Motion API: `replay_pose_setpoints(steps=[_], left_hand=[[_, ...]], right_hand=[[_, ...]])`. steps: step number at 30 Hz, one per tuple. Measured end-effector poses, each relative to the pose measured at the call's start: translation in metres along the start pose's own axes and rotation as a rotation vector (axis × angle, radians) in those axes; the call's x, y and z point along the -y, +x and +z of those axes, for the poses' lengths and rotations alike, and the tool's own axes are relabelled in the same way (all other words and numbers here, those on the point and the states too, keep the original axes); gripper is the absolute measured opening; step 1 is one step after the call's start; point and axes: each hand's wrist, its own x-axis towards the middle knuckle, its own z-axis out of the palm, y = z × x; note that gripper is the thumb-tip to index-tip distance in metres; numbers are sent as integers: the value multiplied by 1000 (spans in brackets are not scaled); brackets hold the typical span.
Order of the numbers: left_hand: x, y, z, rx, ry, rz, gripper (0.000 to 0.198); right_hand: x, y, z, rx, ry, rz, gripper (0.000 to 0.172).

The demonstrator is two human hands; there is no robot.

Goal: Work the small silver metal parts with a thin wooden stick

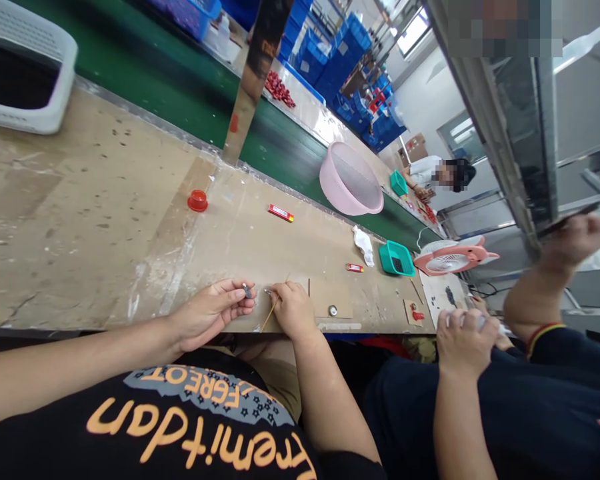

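Beside the table's near edge, my left hand [215, 311] pinches a small dark grey piece [247, 291] between thumb and fingers. It is too small for me to make out its kind. Close by on the right, my right hand [295, 308] has its fingers closed round a thin wooden stick [268, 316], which slants down toward the table edge. A tiny shiny bit shows at the right fingertips, and I cannot tell what it is. The two hands are a short gap apart. Right of them, a small round pot [333, 311] rests on a cardboard piece [320, 293].
On the table [130, 200] are a red cap-like cup [197, 200], a red box [281, 213], a white tissue [363, 245] and a green basket [397, 259]. A pink basin [351, 179] stands by the green conveyor. A co-worker's hand [465, 340] is close at right.
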Motion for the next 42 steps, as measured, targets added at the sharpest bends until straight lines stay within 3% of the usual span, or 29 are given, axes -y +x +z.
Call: replay_pose_setpoints(steps=[5, 8, 10, 16, 19, 28, 42], left_hand=[[-1, -1, -1, 13, 3, -11, 16], [0, -2, -1, 18, -9, -11, 16], [0, -2, -1, 18, -17, -2, 16], [1, -1, -1, 42, -18, 28, 15], [2, -2, -2, 66, -20, 47, 15], [3, -5, 0, 48, -23, 44, 15], [5, -3, -1, 86, 57, 60, 10]], right_hand=[[5, 9, -3, 89, -16, 40, 9], [8, 12, -8, 129, 91, 63, 7], [11, 11, -13, 116, 274, 83, 7], [36, -3, -28, 71, 1136, 301, 17], [48, -7, -29, 87, 1343, 413, 19], [59, -8, -29, 98, 1441, 480, 20], [55, -11, -21, 81, 1328, 462, 19]])
